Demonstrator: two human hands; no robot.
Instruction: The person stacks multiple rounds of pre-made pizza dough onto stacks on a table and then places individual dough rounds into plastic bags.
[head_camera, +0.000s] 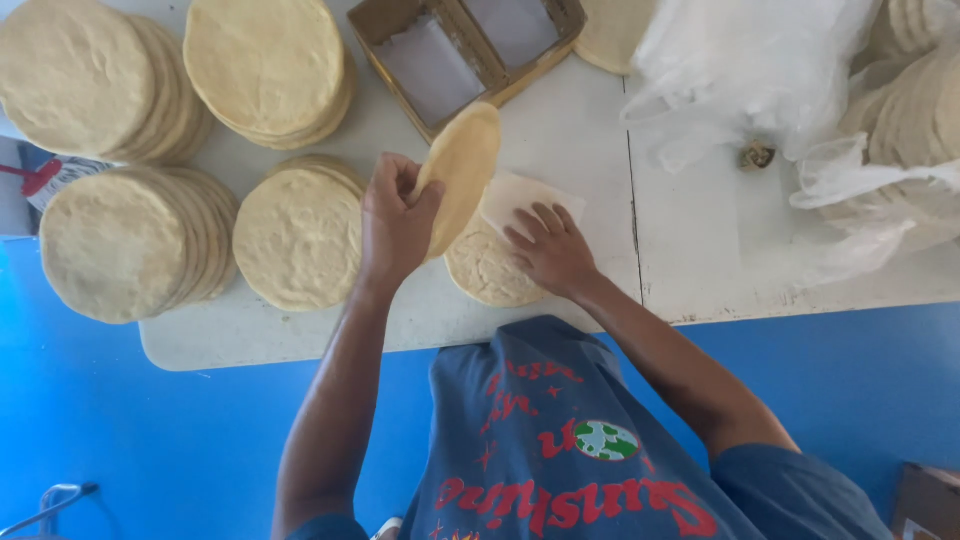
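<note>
My left hand (395, 222) pinches a round pale dough disc (462, 170) by its lower edge and holds it tilted up above the table. My right hand (550, 248) lies flat, fingers spread, on a white paper square (520, 197) that covers a small stack of dough discs (482, 272) near the table's front edge. The lifted disc hangs just left of and above that stack.
Several taller stacks of dough discs (296, 236) fill the left of the white table (680, 250). A cardboard box with paper sheets (460, 50) stands at the back. Clear plastic bags with more discs (900, 130) lie at the right. Blue floor lies below.
</note>
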